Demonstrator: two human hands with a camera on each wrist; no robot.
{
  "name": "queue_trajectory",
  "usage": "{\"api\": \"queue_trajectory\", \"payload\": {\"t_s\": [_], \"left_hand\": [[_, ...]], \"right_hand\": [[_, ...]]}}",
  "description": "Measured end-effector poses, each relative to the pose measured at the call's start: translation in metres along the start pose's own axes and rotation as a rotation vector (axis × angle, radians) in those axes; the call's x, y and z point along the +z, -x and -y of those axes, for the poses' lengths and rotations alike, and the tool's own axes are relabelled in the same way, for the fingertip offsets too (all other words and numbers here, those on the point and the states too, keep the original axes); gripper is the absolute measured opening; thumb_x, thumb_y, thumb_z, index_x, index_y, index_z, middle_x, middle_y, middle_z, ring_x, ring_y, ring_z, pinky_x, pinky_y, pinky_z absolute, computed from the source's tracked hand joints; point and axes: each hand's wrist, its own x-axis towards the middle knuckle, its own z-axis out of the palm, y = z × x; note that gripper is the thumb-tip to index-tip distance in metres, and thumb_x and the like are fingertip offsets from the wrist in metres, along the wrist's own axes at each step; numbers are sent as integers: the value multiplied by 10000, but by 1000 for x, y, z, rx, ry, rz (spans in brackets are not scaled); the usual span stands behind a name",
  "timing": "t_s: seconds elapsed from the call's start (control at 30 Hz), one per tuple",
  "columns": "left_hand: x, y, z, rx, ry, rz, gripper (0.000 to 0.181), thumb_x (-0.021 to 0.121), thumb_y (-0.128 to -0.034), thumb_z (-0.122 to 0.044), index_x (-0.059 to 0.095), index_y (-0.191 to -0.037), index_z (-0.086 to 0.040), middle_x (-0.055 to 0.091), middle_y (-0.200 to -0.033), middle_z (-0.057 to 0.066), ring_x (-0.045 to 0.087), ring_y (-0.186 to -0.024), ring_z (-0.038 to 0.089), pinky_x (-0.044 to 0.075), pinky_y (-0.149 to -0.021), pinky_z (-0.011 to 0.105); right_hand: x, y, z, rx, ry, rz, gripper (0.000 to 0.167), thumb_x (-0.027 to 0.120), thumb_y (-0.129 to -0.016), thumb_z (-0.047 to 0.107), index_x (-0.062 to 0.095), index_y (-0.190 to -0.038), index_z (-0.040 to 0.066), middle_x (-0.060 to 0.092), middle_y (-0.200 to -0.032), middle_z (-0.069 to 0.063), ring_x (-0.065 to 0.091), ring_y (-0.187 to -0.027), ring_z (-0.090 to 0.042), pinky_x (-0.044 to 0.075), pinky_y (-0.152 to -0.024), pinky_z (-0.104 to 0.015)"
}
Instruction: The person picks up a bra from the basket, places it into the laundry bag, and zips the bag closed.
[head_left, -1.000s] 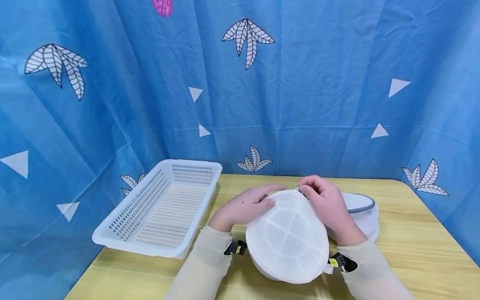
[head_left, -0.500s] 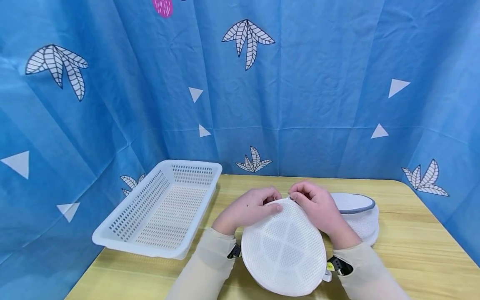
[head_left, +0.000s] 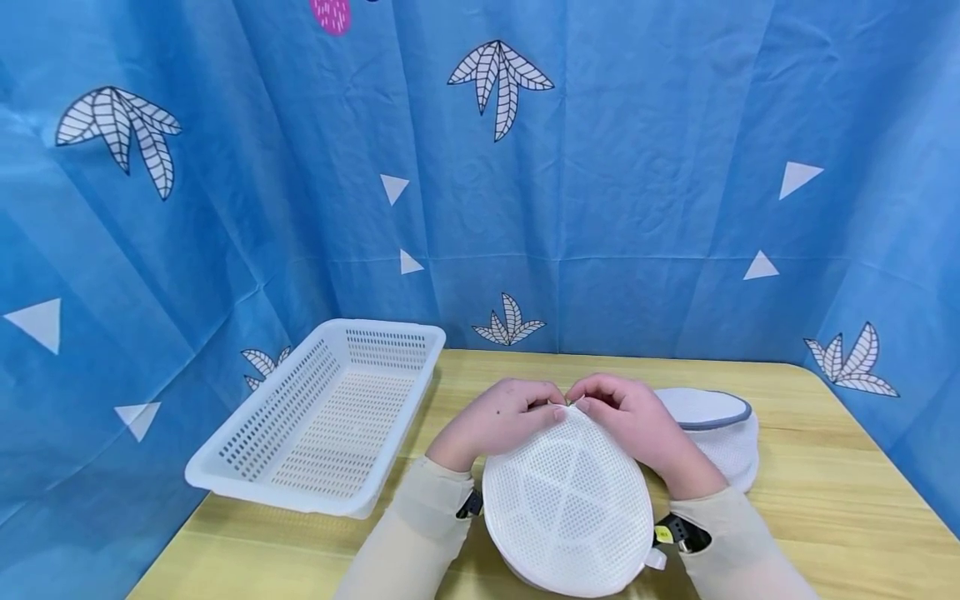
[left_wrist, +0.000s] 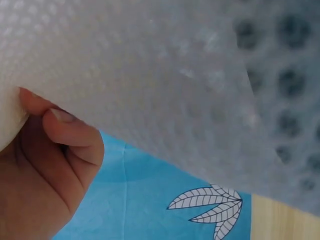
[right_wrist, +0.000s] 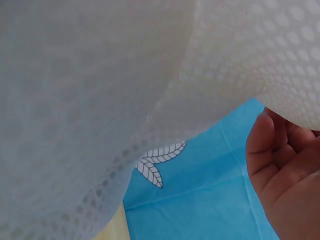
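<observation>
A rounded white mesh laundry bag is tilted up in front of me, its far edge pulled to a peak. My left hand pinches that edge, thumb over the near face. Close beside it, my right hand pinches the same edge near its top. What lies between the fingertips is too small to make out. White mesh fills much of the left wrist view, with curled fingers at its border. In the right wrist view, bent fingers hold the mesh border from below.
Another white mesh bag with grey trim stands behind my right forearm. At the left is a white perforated plastic basket. The wooden table meets a blue patterned curtain at its back and sides.
Along the bag's edge my right hand has moved left and down, close to the left hand. The left hand has shifted slightly right, and the bag has sunk a little.
</observation>
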Motion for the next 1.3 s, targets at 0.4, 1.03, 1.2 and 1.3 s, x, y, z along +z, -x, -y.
{"api": "queue_trajectory", "payload": {"t_s": [0.4, 1.03, 1.2, 1.3], "left_hand": [[-1, -2, -1, 47, 18, 3, 104, 626, -1020, -273, 722, -1012, -234, 649, -879, -143, 588, -830, 60, 497, -773, 247], [-17, 3, 12, -76, 100, -168, 157, 578, -1044, -299, 666, -936, -227, 621, -807, -42, 584, -713, 134, 500, -640, 315], [-17, 4, 8, -58, 141, -124, 146, 561, -1053, -283, 673, -1044, -189, 640, -844, -30, 623, -736, 131, 535, -666, 314], [-17, 4, 6, -49, 131, -73, 228, 546, -1060, -292, 672, -1223, -194, 667, -902, -45, 647, -772, 115, 547, -708, 307]], "right_hand": [[-3, 1, -5, 72, -275, 69, 153, 650, -1002, 164, 711, -1082, 48, 687, -1058, -154, 674, -876, -283, 577, -724, -329], [-11, 1, -1, 77, -159, -176, 190, 628, -1025, 241, 676, -1032, 58, 662, -944, -119, 614, -873, -247, 521, -739, -324], [-14, 0, -2, 92, -127, -200, 206, 626, -1026, 262, 680, -1036, 64, 658, -925, -128, 626, -808, -256, 538, -675, -331], [-15, -1, -3, 95, -135, -201, 235, 628, -1024, 283, 678, -1051, 56, 652, -931, -138, 633, -775, -263, 552, -640, -333]]}}
